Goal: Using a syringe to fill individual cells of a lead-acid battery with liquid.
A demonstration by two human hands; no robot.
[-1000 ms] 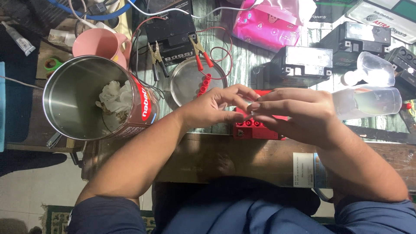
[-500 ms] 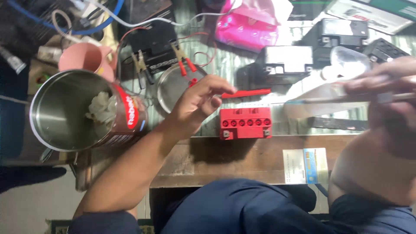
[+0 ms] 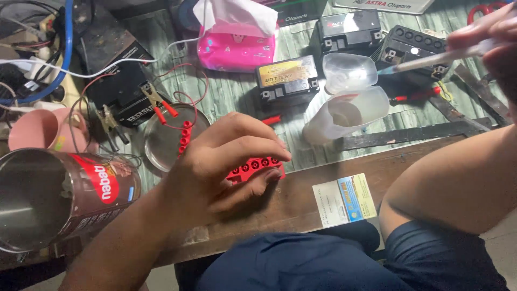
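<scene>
My left hand (image 3: 223,159) lies over a small red battery (image 3: 257,167) at the near edge of the wooden bench, fingers curled across its top and thumb against its front. A row of round red cell ports shows beside the fingertips. My right hand (image 3: 498,37) is raised at the top right, pinching a thin clear tube (image 3: 431,58) that points down and left toward a tipped clear plastic jug (image 3: 355,110). A second clear container (image 3: 347,71) sits just behind the jug.
A red strip of caps (image 3: 185,138) lies in a shallow metal dish (image 3: 159,148). A large metal tin (image 3: 54,196) and a pink cup (image 3: 29,129) stand at the left. Black batteries (image 3: 285,81), a pink tissue pack (image 3: 237,48), clip leads (image 3: 161,110), metal bars (image 3: 409,133) and a card (image 3: 344,198) surround them.
My left hand has come down onto the red battery and closed on it. My right hand has lifted away to the upper right with the tube. The view has swung right.
</scene>
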